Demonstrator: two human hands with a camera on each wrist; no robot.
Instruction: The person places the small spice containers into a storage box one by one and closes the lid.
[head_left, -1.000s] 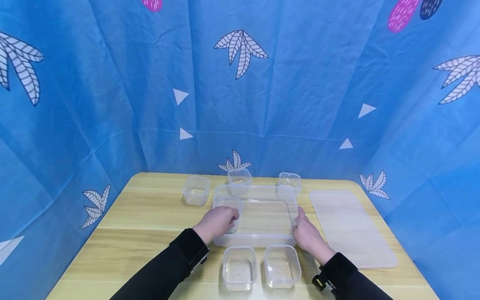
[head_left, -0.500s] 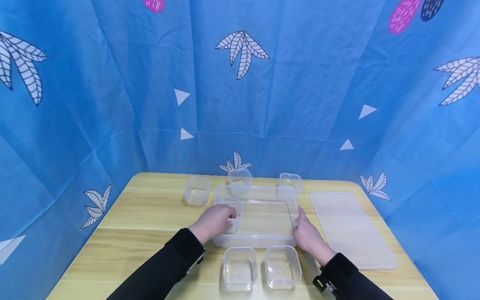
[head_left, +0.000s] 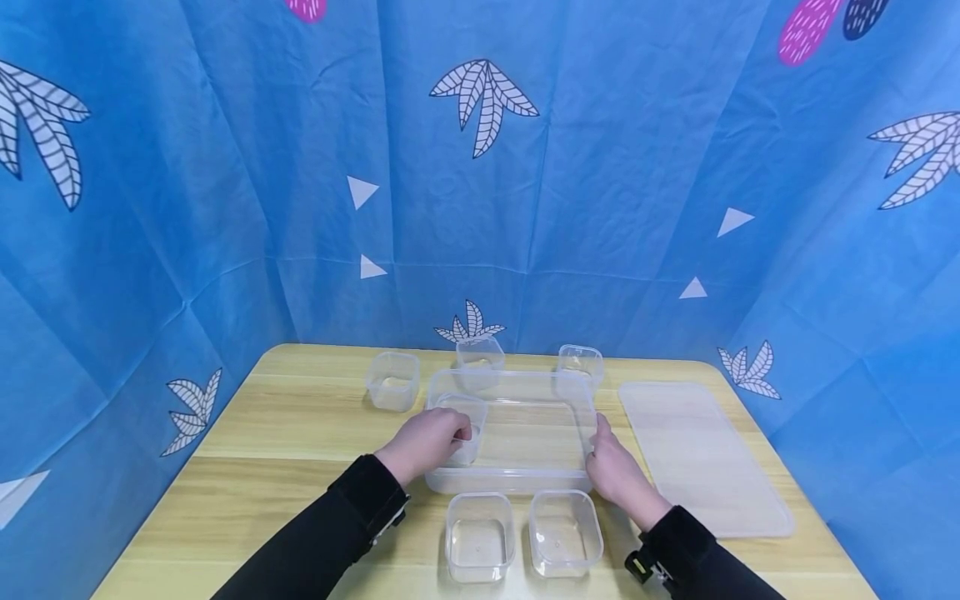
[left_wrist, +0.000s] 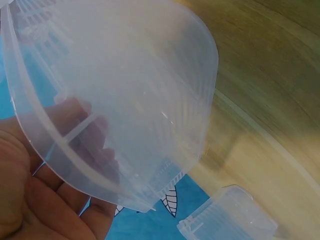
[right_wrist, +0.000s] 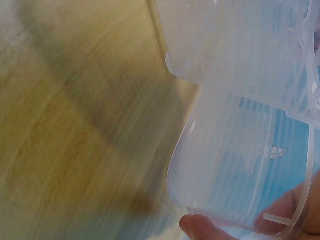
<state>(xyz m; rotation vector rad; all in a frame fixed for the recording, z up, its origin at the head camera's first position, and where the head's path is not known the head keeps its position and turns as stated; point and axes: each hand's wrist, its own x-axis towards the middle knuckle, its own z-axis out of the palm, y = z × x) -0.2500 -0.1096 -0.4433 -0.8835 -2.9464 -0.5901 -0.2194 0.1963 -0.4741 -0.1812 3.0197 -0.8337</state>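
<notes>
A large clear plastic container (head_left: pixel 525 481) stands in the middle of the table, with a small clear box (head_left: pixel 467 454) inside at its left end. My left hand (head_left: pixel 425 442) reaches over the left wall, its fingers loosely bent above the small box. Through the frosted wall (left_wrist: pixel 145 65) in the left wrist view, those fingers (left_wrist: pixel 95 142) show blurred, with nothing visible between them. At the front right corner my right hand (head_left: pixel 618 475) grips the container's wall; in the right wrist view one fingertip (right_wrist: pixel 200 227) is outside, low near the table.
Two small clear boxes, the left one (head_left: pixel 480 567) and the right one (head_left: pixel 566 562), stand in front of the container. Behind it are a left box (head_left: pixel 393 392), a middle box (head_left: pixel 478 352) and a right box (head_left: pixel 581 357). A flat translucent lid (head_left: pixel 705 458) lies at the right.
My left hand has loosened and drawn slightly left from where its fingers were curled at the small box. The right hand stays on the large container, which has not moved.
</notes>
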